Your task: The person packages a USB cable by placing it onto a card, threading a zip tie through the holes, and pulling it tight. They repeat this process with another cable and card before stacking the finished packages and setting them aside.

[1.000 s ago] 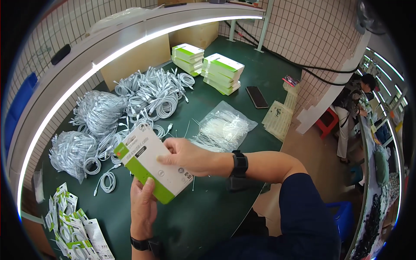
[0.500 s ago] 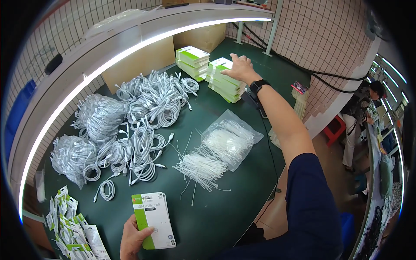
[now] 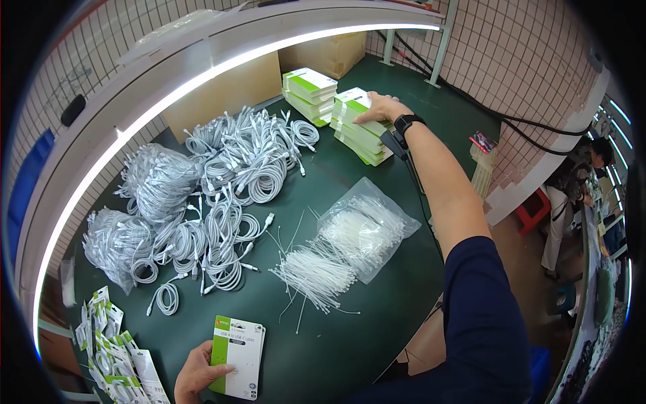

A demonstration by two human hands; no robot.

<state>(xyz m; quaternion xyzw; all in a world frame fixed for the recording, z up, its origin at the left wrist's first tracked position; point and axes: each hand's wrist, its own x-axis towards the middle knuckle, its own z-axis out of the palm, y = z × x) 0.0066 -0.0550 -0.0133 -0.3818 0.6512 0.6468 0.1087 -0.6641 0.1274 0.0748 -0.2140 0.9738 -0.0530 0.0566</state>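
Holding packaging, left hand, two card stacks

The left hand holds a green-and-white card; the right hand is at the top of a card stack; a second stack stands beside it; grey cables heap at left; white ties lie against a clear bag.

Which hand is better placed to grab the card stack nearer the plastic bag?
Probably the right hand: it's right at that card stack. The left hand is far from it, holding green-and-white packaging.
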